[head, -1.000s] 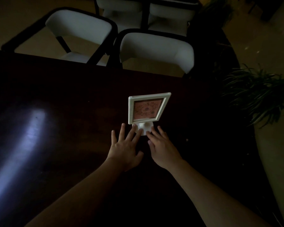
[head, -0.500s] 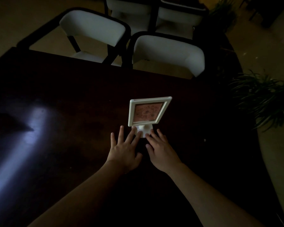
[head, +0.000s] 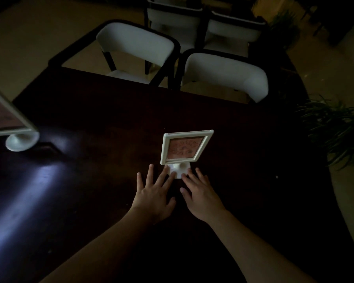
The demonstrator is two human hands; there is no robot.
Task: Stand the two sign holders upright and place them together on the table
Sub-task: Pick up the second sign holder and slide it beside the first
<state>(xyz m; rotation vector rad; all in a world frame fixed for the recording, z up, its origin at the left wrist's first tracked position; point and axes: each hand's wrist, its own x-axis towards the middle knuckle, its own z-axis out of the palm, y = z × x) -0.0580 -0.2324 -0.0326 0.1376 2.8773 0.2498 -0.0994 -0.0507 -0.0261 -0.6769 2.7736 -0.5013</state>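
On the table [head: 253, 201], left hand [head: 153, 198] and right hand [head: 202, 198] lie spread, fingertips touching sign holder [head: 185, 147].

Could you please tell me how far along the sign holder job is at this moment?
Both stand upright: the near sign holder and the far sign holder at the table's left edge. In hand: the left hand and right hand lie open, fingertips at the near one's base. Left: bringing the two together; they are still far apart.
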